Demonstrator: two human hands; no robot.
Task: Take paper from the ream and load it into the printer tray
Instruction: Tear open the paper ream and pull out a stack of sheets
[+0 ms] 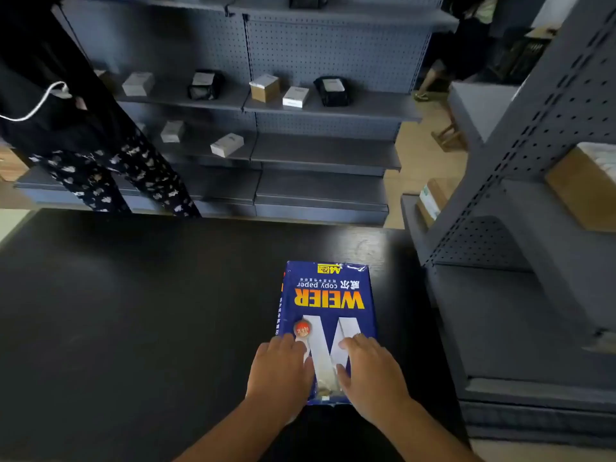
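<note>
The ream of copy paper (328, 325) lies flat on the dark worktop (133, 311), toward its right side, with its near short end at the worktop's front edge. It looks to be wrapped in its blue packaging, though the near end, at 6 o'clock on the pack, shows some crumpled or possibly torn wrapper between the wrists; whether it is already opened there cannot be told.

Both hands rest palm-down on the near third of the pack. The left hand (281, 371) lies at about 7 o'clock on the ream, its digits loosely spread and flat. The right hand (368, 371) lies at about 5 o'clock, likewise flat and spread. Neither pinches anything; they press or steady the pack from above.

This reads as the very start of the task: the ream is being steadied, no sheets are out. The next move probably calls for opening the wrapper at the near end and drawing out a stack. No printer or tray is in view, so where the paper must go cannot be said.

The print faces away from the wearer, upside down: "WEIER" in large yellow-orange letters, "copy paper" in white beyond it, a big white "W", some Chinese characters, a round red seal near the left fingertips, and a yellow tag at 12 o'clock reading "70" with smaller marks too fine to read.

Beyond the worktop, at 12 o'clock, grey pegboard shelving (300, 105) carries small boxes.
</note>
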